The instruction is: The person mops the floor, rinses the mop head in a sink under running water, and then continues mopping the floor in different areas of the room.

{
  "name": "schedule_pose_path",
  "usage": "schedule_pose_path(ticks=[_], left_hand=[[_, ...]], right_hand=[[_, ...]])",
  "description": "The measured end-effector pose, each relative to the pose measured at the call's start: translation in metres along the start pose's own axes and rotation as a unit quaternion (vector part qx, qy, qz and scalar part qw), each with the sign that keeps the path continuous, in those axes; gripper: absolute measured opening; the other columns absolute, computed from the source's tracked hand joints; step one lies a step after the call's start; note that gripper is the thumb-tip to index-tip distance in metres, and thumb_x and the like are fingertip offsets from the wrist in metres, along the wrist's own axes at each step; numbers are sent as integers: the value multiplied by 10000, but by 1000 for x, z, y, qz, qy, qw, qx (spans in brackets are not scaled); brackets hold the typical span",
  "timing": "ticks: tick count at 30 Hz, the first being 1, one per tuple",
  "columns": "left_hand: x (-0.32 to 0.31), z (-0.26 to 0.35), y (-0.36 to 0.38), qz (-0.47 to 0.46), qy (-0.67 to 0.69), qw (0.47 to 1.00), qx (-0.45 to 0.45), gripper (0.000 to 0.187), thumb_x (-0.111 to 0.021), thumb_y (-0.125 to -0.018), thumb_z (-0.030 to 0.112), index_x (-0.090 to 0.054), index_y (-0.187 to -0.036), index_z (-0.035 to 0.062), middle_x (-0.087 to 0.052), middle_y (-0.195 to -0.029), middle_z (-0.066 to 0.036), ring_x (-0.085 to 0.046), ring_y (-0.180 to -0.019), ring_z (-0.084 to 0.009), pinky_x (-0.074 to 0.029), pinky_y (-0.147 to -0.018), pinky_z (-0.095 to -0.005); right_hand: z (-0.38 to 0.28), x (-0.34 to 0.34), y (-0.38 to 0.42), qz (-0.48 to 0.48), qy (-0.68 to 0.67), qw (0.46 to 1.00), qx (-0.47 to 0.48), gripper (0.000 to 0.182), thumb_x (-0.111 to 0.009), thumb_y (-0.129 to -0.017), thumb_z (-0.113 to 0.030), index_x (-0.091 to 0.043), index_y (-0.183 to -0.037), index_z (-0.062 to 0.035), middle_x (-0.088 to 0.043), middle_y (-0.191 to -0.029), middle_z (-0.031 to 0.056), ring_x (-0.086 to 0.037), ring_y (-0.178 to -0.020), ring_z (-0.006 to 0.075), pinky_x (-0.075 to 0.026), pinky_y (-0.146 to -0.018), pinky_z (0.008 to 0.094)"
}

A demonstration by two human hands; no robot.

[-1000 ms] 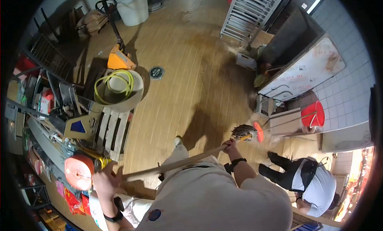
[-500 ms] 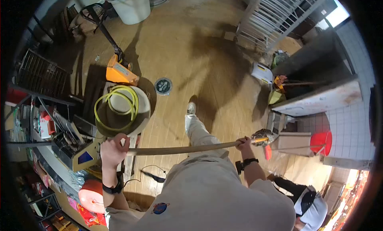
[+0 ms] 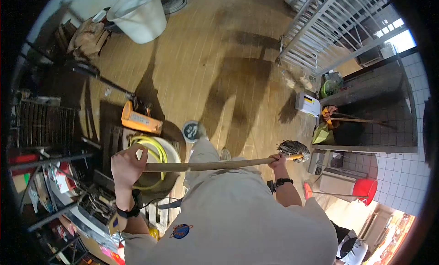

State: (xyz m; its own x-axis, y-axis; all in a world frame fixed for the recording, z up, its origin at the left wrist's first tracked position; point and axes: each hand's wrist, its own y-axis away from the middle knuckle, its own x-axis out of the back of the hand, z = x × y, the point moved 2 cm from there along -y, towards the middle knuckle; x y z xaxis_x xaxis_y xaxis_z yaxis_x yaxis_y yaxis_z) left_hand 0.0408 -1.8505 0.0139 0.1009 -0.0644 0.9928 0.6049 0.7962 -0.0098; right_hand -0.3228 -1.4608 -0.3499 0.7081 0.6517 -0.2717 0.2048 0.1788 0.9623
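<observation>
A mop's long wooden handle [image 3: 206, 165] lies level across the front of my body. My left hand [image 3: 129, 166] is wrapped round its left end, beside the round tub [image 3: 172, 150] with a yellow hose [image 3: 160, 148]. Near the other end, my right hand [image 3: 276, 161] grips the handle close to its orange collar [image 3: 295, 157]. The grey, stringy mop head [image 3: 292, 149] hangs just beyond that hand, above the floor.
An orange pallet jack [image 3: 141, 121] stands at left, below a white bin [image 3: 145, 20]. White metal racks [image 3: 315, 36] and a sink-like basin [image 3: 375, 114] line the right. A red bucket [image 3: 365, 190] and another person [image 3: 352, 251] are at lower right.
The view has moved forward over the floor, with the tub and pallet jack now lower or nearer. The mop head has swung slightly up and left. Both hands keep their hold on the handle.
</observation>
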Motion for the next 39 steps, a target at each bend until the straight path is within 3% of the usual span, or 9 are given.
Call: schedule_pose_path(ticks=[4,12,14,15,18,24,27,34,39], left_hand=[[-27,-29,-121,70,38,993,-83,116,-666,-785,239,-673,-797,123,-569,-505,-95,-581,-445,-237,-442,-437,-343],[-66,-100,-455,-49,71,993,76,210,-575,-835,316,-682,-853,137,-647,-726,-140,-635,-706,-317,-494,-640,-396],[-66,-112,-527,-55,76,995,45,211,-574,-838,316,-683,-877,139,-648,-731,-147,-637,-708,-317,-494,-643,-397],[-61,-116,-557,-41,80,996,16,215,-573,-842,316,-683,-901,142,-650,-736,-154,-639,-711,-317,-493,-645,-399],[-41,-107,-634,-13,62,998,14,224,-571,-844,324,-678,-893,132,-648,-730,-155,-636,-712,-319,-494,-647,-391],[-55,-99,-783,46,93,991,-83,234,-573,-847,326,-662,-881,112,-621,-685,-156,-619,-668,-338,-481,-607,-409],[-75,-89,-874,18,79,992,-92,232,-578,-843,328,-664,-876,115,-611,-662,-157,-610,-635,-340,-465,-592,-430],[-105,-69,-1077,1,57,988,-146,204,-577,-846,312,-666,-868,129,-605,-651,-167,-600,-636,-359,-457,-584,-442],[-86,-54,-1201,3,104,981,-161,170,-576,-864,275,-653,-878,124,-577,-603,-142,-581,-564,-312,-443,-558,-413]], right_hand=[[37,-90,-34,15,14,1000,22,384,-461,-847,-250,-279,-515,-183,-312,-379,-56,-366,-307,114,-385,-355,261],[134,-303,-94,17,2,996,93,341,-430,-868,-265,-304,-560,-189,-294,-418,-43,-326,-348,95,-304,-365,238],[167,-345,-86,102,184,941,264,354,-455,-840,-283,-286,-541,-195,-286,-412,-51,-306,-349,100,-265,-372,238],[165,-353,-89,-42,168,972,157,377,-464,-816,-282,-257,-515,-189,-285,-406,-56,-292,-358,107,-278,-373,269],[187,-398,-110,-108,-31,992,63,388,-456,-811,-256,-238,-497,-190,-288,-403,-55,-298,-368,109,-265,-370,302],[220,-470,-193,-64,-35,991,111,351,-448,-817,-230,-274,-514,-191,-319,-419,-46,-397,-472,130,-380,-594,388],[232,-514,-254,88,172,967,165,298,-425,-847,-263,-357,-566,-190,-386,-457,-30,-408,-522,150,-349,-605,433],[299,-681,-298,90,6,985,150,312,-438,-837,-297,-337,-567,-177,-392,-499,-30,-385,-467,163,-354,-533,397],[310,-797,-323,-48,-188,965,179,323,-484,-818,-235,-313,-552,-172,-326,-441,-30,-384,-412,133,-375,-465,318]])
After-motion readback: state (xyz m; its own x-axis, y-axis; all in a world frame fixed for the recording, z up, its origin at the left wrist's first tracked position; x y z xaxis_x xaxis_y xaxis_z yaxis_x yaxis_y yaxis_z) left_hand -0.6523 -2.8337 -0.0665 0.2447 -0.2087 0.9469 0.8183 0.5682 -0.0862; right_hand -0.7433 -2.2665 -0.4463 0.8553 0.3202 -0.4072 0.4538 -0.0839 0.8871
